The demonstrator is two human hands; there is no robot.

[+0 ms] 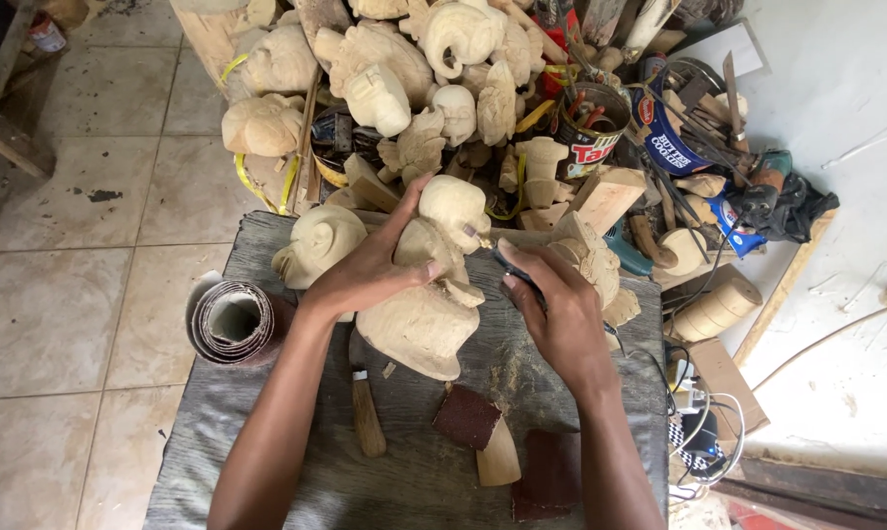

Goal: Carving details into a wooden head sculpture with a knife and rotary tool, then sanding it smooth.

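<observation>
Your left hand (370, 270) clasps the pale unfinished wooden carving (426, 294), lying aslant toward the bench's far edge; your right hand (551, 314), pinching dark sandpaper (515, 267), sits just beside it

The tabletop (267, 471) is covered by a grey cloth. A sandpaper roll (235, 322), a wooden-handled knife (367, 412), sandpaper scraps (466, 416) and unfinished wooden carvings (419, 329) are laid on it.

A woodcarving workshop, plainly: a heap of pale unfinished carved wooden figures (385, 69), round tin cans stuffed with hand tools (591, 128), a grey worn cloth-covered workbench (267, 442) strewn with sawdust, a brown roll of sandpaper (235, 322), a wooden-handled knife (366, 412), offcut wooden blocks (608, 196).
</observation>
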